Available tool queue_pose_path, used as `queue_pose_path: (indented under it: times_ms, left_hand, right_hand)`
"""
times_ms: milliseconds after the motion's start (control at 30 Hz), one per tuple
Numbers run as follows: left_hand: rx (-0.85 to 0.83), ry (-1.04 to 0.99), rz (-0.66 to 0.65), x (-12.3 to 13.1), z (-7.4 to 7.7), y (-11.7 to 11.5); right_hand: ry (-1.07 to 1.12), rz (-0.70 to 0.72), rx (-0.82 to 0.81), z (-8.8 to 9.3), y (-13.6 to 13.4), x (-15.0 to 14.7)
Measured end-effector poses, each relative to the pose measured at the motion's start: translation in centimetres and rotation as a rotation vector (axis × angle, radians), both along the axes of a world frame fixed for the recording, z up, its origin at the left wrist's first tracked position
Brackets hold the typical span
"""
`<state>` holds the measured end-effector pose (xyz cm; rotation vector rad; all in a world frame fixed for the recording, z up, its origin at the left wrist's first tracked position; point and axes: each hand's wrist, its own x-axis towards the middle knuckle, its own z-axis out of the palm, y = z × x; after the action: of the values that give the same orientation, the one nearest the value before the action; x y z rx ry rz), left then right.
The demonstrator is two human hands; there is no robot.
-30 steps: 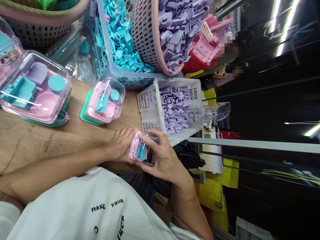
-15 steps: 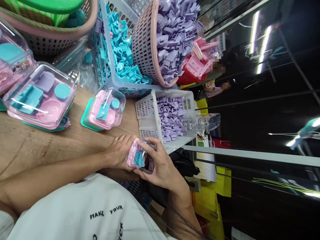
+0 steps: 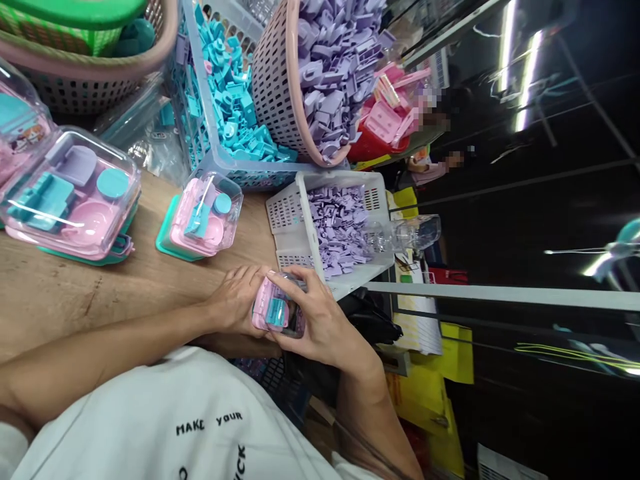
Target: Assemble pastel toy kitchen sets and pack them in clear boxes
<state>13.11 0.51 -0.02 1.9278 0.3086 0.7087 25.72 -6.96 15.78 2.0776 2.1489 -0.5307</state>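
Between my two hands is a small plastic toy case (image 3: 276, 311) with a pink rim, a clear lid and a blue piece inside. My left hand (image 3: 239, 300) is closed around its left side, its palm hiding that part. From the other side, my right hand (image 3: 320, 320) grips the clear lid with thumb and fingers. A similar case with a teal base (image 3: 167, 233) stands on the wooden table (image 3: 200, 275) just beyond my left hand. Farther left sits a larger clear-lidded case (image 3: 90, 223) holding blue, pink and purple pieces.
Beyond the hands stands a white basket (image 3: 287, 217) of purple pieces. Behind it are a blue crate (image 3: 220, 167) of blue pieces and a pink basket (image 3: 275, 87) heaped with purple ones. A green basket (image 3: 75, 27) rests inside another basket at top left.
The view has shifted slightly, so the table things appear a little farther left. Both hands keep hold of the small case, and more of its clear lid shows between my right fingers.
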Motion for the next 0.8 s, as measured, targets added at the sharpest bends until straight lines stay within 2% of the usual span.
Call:
queue_pose_path:
  times_ms: [133, 233, 300, 367, 467, 567, 633, 733, 800]
  left_hand:
    - [0.007, 0.028, -0.043, 0.2, -0.6, 0.2]
    - [0.009, 0.097, -0.122, 0.5, -1.1, 1.5]
    - [0.011, 0.128, -0.158, 0.3, -1.1, 2.6]
    - [0.010, 0.171, -0.130, -0.4, -0.7, 3.5]
    - [0.073, 0.234, 0.029, -2.9, 0.7, 3.4]
    - [0.279, 0.139, 0.235, -6.5, 2.6, 2.2]
    - [0.415, 0.037, 0.437, -8.6, 3.4, 2.1]
    - [0.475, 0.009, 0.762, -10.1, 3.6, 3.9]
    - [0.434, 0.051, 0.859, -9.9, 3.2, 6.0]
  right_hand:
    - [0.179, -0.072, 0.159, -2.6, -1.9, 1.2]
    - [0.242, -0.149, 0.303, -4.6, -2.2, 0.9]
    - [0.242, -0.249, 0.408, -5.7, -1.7, 0.0]
    - [0.228, -0.388, 0.519, -6.5, -0.8, -1.2]
    - [0.233, -0.547, 0.635, -7.4, 0.3, -2.5]
    - [0.263, -0.575, 0.656, -8.1, 1.0, -2.8]
    - [0.277, -0.579, 0.654, -8.3, 1.7, -2.9]
    - [0.257, -0.659, 0.668, -8.0, 3.4, -3.7]
    - [0.207, -0.778, 0.648, -7.0, 4.6, -4.9]
